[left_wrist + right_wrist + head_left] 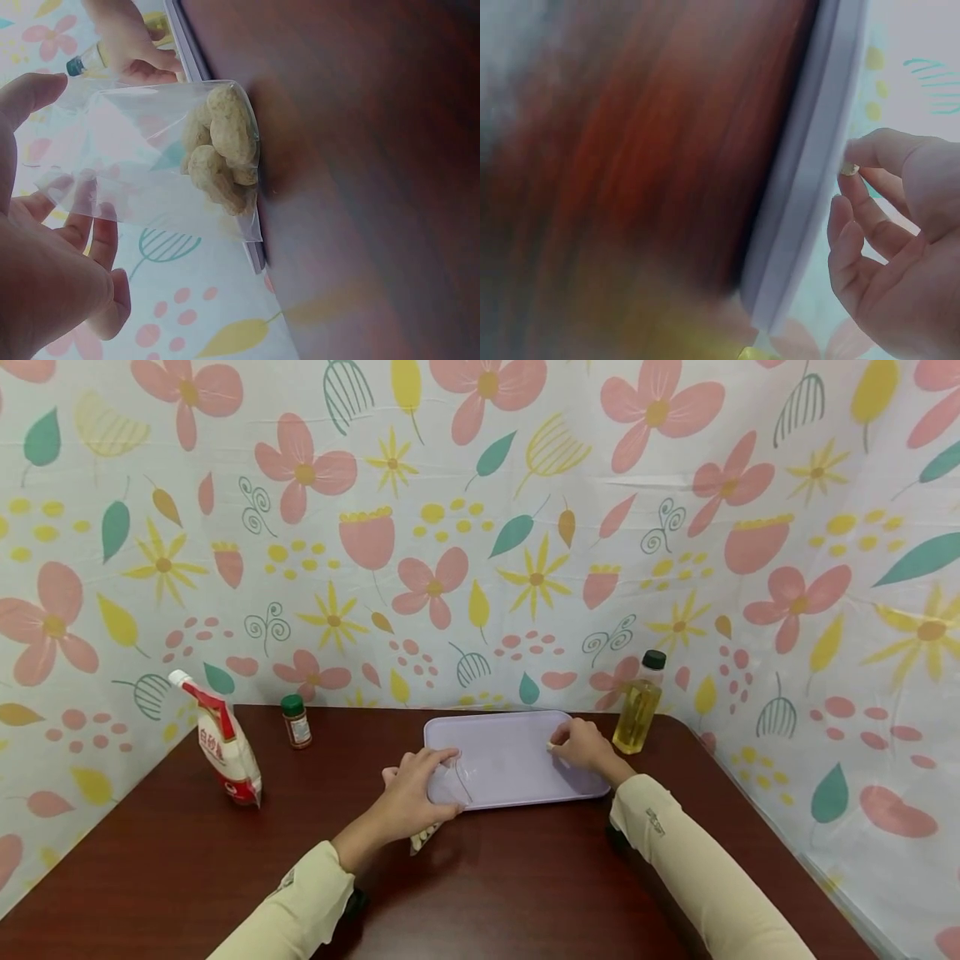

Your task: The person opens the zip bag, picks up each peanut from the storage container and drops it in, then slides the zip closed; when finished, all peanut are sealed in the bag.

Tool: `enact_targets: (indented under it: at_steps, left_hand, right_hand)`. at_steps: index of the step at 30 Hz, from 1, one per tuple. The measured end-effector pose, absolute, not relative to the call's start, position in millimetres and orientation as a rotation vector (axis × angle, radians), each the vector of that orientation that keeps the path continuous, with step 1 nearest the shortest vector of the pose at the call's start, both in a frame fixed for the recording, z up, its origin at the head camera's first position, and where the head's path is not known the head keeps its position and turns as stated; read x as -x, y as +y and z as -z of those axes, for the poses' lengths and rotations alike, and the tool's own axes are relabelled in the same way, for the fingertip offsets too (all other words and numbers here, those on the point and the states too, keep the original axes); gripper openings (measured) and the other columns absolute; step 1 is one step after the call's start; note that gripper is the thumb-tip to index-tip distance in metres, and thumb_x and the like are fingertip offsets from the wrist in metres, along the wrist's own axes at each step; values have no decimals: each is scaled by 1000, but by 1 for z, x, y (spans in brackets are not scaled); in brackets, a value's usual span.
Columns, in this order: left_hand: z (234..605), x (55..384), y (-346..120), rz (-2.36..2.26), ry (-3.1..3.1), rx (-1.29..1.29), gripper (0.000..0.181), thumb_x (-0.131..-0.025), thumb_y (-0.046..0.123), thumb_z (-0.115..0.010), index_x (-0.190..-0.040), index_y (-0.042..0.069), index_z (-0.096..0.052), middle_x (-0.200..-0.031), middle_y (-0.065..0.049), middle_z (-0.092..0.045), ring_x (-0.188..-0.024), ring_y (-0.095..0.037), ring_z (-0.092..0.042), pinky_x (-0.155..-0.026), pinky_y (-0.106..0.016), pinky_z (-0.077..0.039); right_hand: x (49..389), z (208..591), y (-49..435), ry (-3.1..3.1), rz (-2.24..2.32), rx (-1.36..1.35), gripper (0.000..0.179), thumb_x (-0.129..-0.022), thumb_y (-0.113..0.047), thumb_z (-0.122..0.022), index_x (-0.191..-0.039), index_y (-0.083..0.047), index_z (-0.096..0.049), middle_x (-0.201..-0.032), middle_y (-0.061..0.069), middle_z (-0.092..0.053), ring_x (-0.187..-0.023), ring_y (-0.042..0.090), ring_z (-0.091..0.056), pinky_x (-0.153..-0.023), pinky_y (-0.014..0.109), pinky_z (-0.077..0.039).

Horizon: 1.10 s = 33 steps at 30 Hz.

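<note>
My left hand (411,792) holds a clear plastic bag (124,139) by its upper part, beside the left end of a pale purple tray (506,756). Several unshelled peanuts (225,139) lie bunched at the bottom of the bag, which hangs past the tray's near left corner. Over the tray's right side, my right hand (587,745) pinches one peanut (848,169) between thumb and forefinger. Most of that peanut is hidden by the fingertips.
Just right of the tray stands a bottle of yellow oil (639,706) with a dark cap. At the left are a green-capped spice jar (297,725) and a spouted white-and-red pouch (225,747). A flowered curtain (465,568) rises behind the brown table (517,885).
</note>
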<state>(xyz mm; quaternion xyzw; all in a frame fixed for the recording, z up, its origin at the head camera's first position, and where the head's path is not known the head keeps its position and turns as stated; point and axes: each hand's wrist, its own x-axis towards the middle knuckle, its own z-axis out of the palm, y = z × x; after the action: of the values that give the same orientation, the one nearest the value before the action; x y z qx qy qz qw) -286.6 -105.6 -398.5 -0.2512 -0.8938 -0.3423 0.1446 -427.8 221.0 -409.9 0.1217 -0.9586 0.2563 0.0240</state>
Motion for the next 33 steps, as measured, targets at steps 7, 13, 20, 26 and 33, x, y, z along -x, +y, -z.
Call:
enact_targets:
  at_steps: [7,13,20,26,33]
  left_hand:
    - [398,287,-105,982,-2566,745,74,-73,29,-84,-139,11,-55,-125,-9,-59,-105,-27,-47,-78,-51,-20]
    - [398,286,-103,984,-2552,764,73,-72,29,-83,-138,12,-56,-125,-5,-60,-106,-26,-47,-78,-50,-20]
    - [394,283,-101,994,-2574,746,73,-73,29,-84,-138,12,-57,-127,-3,-59,-107,-25,-46,-80,-50,-20]
    - [393,283,-100,979,-2587,741,73,-73,30,-84,-139,14,-56,-126,-2,-59,-108,-25,-47,-80,-50,-21]
    - [395,283,-99,1000,-2591,736,72,-75,31,-83,-139,13,-55,-126,0,-59,-112,-25,-46,-79,-49,-21]
  right_hand:
    - [417,403,216,-2872,-813,-490,9,-86,-13,-73,-91,-7,-76,-88,3,-72,-82,20,-65,-75,40,-53]
    - [402,394,213,-2788,-898,-579,6,-85,-11,-74,-90,-7,-76,-87,3,-72,-76,18,-64,-69,36,-51]
    - [378,384,201,-2725,-990,-651,6,-85,-11,-75,-90,-8,-76,-89,4,-73,-73,19,-66,-63,32,-52]
    - [352,377,184,-2651,-980,-789,5,-84,-12,-77,-88,-9,-77,-87,0,-73,-70,15,-65,-62,31,-51]
    - [323,364,161,-2587,-1088,-918,5,-85,-11,-76,-88,-7,-77,-86,0,-73,-67,17,-65,-60,28,-51]
